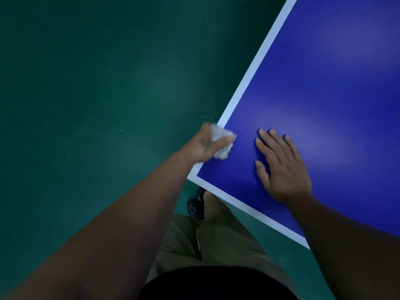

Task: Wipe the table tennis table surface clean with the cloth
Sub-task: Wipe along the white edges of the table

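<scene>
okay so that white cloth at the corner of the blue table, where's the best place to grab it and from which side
Grip the bunched top of the cloth, coming from above on the table's left edge, as the left hand does now. It is a crumpled wad lying on the table by the white border, so the raised folds are the part fingers can close round. The right hand lies flat beside it.

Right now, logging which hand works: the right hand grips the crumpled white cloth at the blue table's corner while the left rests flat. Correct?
Not quite. In the head view the left hand grips the crumpled white cloth at the blue table's corner; the right hand rests flat.
</scene>
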Motion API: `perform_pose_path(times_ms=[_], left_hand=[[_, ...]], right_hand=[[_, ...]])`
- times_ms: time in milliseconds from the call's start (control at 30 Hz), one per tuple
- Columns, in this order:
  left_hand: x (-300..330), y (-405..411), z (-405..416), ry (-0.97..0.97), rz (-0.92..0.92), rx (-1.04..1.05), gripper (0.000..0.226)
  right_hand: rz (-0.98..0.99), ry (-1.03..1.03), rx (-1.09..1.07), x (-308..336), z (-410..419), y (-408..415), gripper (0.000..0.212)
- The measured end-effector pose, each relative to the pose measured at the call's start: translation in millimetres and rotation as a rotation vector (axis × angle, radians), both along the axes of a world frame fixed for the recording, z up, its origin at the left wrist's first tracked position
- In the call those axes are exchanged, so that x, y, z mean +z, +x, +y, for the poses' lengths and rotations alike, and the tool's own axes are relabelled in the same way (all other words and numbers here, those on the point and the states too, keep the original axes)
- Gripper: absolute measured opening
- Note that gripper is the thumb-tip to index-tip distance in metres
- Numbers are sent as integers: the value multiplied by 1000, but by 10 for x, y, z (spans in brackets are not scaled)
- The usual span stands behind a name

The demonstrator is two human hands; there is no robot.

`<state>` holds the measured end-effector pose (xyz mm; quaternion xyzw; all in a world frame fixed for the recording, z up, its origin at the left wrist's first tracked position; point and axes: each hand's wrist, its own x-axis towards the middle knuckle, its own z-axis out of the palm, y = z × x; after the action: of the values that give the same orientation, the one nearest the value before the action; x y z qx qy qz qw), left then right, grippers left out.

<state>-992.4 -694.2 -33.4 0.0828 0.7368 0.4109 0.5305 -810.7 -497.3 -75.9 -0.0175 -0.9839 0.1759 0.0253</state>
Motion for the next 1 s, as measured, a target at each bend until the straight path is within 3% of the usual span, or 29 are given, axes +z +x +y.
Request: perform_pose_path(times_ms=[100, 167, 267, 333, 433, 500, 600, 667, 733, 800, 1000], left_hand=[[-43, -188, 348, 41, 77, 85, 22], [-90, -170, 330, 14, 78, 113, 38], [-35, 83, -12, 35, 31, 116, 16], [24, 274, -243, -18, -38, 85, 18], [-5, 304, -324, -150, -79, 51, 66], [-105, 113, -120, -156, -29, 52, 75], [-281, -268, 373, -101, 40, 56, 77], [-326, -495, 664, -64, 63, 41, 78], [-379, -570, 761, -33, 56, 61, 66], [-368, -503, 662, 37, 14, 129, 50], [-410, -76, 25, -44, -87, 49, 59]], right_hand=[[7, 0, -9, 13, -8, 2, 53], [3, 3, -15, 17, -6, 3, 52], [8, 10, -36, 3, -21, 17, 52], [30, -29, -141, 26, -102, -83, 51], [68, -56, -347, 60, -267, -396, 50], [57, -36, -502, 30, -327, -626, 52], [43, 8, -726, -59, -406, -761, 54], [59, 26, -750, -78, -416, -793, 54], [72, 29, -743, -79, -410, -791, 54], [71, 33, -749, -84, -399, -802, 53], [39, 40, -751, -94, -403, -788, 55]])
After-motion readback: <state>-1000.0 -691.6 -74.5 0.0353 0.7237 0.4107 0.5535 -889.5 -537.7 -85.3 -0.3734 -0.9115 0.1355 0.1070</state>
